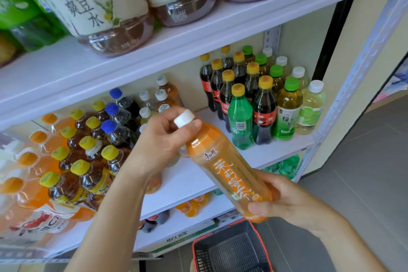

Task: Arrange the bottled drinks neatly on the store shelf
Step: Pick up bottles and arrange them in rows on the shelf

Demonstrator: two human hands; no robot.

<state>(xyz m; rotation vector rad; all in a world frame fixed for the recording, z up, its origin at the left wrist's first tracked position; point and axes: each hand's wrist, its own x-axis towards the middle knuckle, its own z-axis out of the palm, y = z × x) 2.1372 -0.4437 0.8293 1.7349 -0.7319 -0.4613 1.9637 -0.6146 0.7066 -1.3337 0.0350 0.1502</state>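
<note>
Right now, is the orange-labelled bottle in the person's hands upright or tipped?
Tipped. The orange-labelled bottle slants, its white cap up-left, pinched by the left hand, its base lower-right, held in the right hand.

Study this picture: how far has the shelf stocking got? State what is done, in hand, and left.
Done: cola bottles and green tea bottles stand in rows at the right. In hand: the left hand pinches the cap and the right hand grips the base of a tilted orange-labelled tea bottle. Left: standing it on the bare shelf board, probably by the similar white-capped bottles.
</note>
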